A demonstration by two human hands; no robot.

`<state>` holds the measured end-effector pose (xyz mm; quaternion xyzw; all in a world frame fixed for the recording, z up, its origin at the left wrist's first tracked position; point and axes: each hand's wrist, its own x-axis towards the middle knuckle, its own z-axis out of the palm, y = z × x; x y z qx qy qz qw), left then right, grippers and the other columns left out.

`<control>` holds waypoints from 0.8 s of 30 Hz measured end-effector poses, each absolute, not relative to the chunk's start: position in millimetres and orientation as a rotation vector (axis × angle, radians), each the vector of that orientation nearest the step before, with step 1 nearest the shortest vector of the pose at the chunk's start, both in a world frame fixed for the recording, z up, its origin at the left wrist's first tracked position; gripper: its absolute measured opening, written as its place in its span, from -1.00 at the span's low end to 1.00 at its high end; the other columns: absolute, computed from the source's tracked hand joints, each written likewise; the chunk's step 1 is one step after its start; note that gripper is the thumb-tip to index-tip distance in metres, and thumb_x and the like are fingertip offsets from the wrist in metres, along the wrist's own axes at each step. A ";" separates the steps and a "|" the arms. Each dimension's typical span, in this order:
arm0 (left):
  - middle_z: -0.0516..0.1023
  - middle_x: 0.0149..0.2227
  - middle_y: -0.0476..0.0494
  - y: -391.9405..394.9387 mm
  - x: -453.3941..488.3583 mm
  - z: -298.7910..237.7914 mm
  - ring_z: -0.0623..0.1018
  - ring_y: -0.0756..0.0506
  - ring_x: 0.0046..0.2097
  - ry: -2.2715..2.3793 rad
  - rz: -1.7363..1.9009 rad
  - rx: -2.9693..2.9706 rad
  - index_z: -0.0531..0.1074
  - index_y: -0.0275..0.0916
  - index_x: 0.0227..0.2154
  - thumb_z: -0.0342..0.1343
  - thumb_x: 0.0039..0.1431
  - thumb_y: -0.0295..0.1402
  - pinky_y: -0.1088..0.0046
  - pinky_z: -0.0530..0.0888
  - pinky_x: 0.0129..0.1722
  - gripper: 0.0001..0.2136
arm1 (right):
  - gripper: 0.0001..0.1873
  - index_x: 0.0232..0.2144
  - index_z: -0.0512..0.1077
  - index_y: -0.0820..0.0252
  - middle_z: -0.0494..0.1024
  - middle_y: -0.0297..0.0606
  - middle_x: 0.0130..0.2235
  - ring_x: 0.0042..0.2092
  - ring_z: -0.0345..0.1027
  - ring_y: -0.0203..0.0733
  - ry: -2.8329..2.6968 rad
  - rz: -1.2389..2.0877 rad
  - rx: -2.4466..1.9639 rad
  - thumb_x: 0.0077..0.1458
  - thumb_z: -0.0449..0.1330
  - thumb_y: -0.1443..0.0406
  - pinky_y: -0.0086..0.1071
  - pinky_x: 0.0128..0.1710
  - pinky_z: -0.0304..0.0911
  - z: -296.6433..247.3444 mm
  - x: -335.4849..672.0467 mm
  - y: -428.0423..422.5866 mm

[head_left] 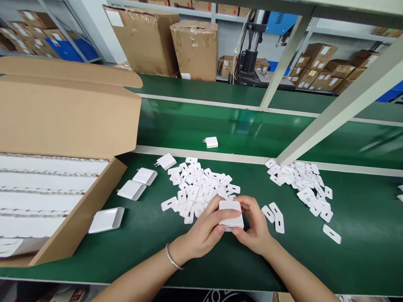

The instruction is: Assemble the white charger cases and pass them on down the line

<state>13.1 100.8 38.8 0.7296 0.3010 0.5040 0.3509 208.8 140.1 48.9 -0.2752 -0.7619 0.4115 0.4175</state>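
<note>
Both my hands meet over the front middle of the bench around a white charger housing [231, 216]. My left hand [206, 228] grips its left side, with fingers lying across the top. On the opposite side my right hand [255, 226] pinches it between thumb and fingers. A heap of small white slotted plates [197, 188] lies just beyond the hands. More such plates form a second pile [302, 180] at the right, with a few loose plates [277, 218] nearer my right hand. Three hollow white housings [107, 220] lie to the left.
An open cardboard carton [91, 209] with white contents in rows stands at the left. A white charger with prongs [166, 161] lies by the heap, another charger [211, 142] farther back. A slanted metal post [340, 100] crosses the right; large boxes [195, 50] stand behind.
</note>
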 end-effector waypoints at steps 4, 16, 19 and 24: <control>0.32 -0.06 -0.15 100.3 14.1 38.7 0.40 -0.14 -0.08 0.796 1.369 1.919 0.36 0.10 0.30 -0.17 0.59 -0.15 0.33 0.43 -0.13 -0.63 | -0.49 0.19 0.25 -0.03 0.50 -0.22 -0.15 -0.21 0.42 -0.09 -1.908 1.105 -0.644 0.39 0.12 -0.13 -0.24 -0.23 0.39 48.1 208.3 140.0; 0.47 -0.08 -0.18 102.0 11.7 35.9 0.44 -0.17 -0.05 0.911 1.246 1.647 0.45 -0.03 0.22 -0.27 0.60 -0.13 0.22 0.45 -0.01 -0.57 | -0.60 -0.03 0.35 0.02 0.40 -0.39 -0.37 -0.34 0.33 -0.17 -1.690 1.328 -0.892 0.38 0.15 -0.12 -0.31 -0.32 0.26 45.2 201.1 137.5; 0.46 0.10 -0.23 101.5 12.6 38.0 0.46 -0.20 0.06 0.881 1.184 1.592 0.32 0.00 0.34 -0.20 0.58 -0.09 0.17 0.44 0.10 -0.58 | -0.55 -0.08 0.37 0.06 0.42 -0.39 -0.41 -0.39 0.32 -0.19 -1.623 1.398 -0.940 0.38 0.11 -0.16 -0.33 -0.37 0.23 45.1 200.7 140.0; 0.51 0.06 -0.21 105.1 17.8 36.1 0.53 -0.12 -0.09 0.855 1.109 1.363 0.30 -0.05 0.31 -0.10 0.57 -0.12 0.27 0.50 -0.03 -0.62 | -0.49 -0.12 0.35 0.09 0.49 -0.39 -0.46 -0.42 0.41 -0.19 -1.579 1.504 -1.046 0.40 0.01 -0.20 -0.31 -0.36 0.31 46.3 199.8 142.4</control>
